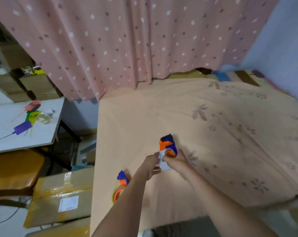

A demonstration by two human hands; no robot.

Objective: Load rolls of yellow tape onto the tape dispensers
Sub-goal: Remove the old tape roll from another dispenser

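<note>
An orange and blue tape dispenser [167, 144] sits on the peach bedsheet [213, 134], with a yellowish tape roll [170, 153] on its orange hub. My right hand [176, 161] grips the dispenser at the roll. My left hand [151, 164] pinches a white strip [163, 165] hanging from the roll, just left of the right hand. A second orange and blue dispenser [121, 183] lies nearer on the sheet, partly hidden by my left forearm, with a yellow tape roll [116, 194] on its hub.
A pink dotted curtain [127, 40] hangs behind the bed. Left of the bed stand a white table [21, 134] with a purple bottle and small items, a brown seat [13, 170], and taped cardboard boxes [62, 195] on the floor.
</note>
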